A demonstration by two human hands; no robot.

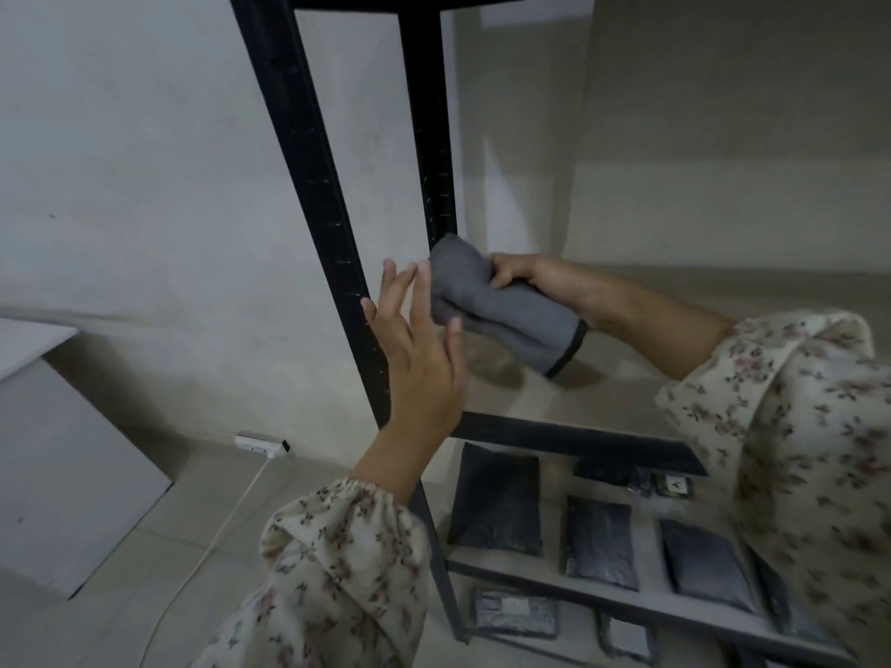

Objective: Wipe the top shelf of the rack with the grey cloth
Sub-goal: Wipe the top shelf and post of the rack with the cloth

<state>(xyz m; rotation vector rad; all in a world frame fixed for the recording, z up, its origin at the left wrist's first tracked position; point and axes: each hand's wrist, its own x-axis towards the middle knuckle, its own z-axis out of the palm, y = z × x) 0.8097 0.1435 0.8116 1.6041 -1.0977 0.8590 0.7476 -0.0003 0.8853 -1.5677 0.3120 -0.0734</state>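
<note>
The grey cloth (501,311), folded into a thick wad with a dark hem, hangs in the air above a beige shelf board (627,392) of the black metal rack (318,185). My right hand (530,277) grips the cloth's upper end from the right. My left hand (419,349) is raised with fingers spread, its fingertips and thumb touching the cloth's left side, just in front of the rack's front post. Only the underside edge of the rack's top frame (434,0) shows at the upper border; the top shelf surface is hidden.
Several dark flat packets (598,542) lie on the lower shelves. A white power strip (263,445) with its cord lies on the tiled floor by the wall. A white cabinet (62,474) stands at the left.
</note>
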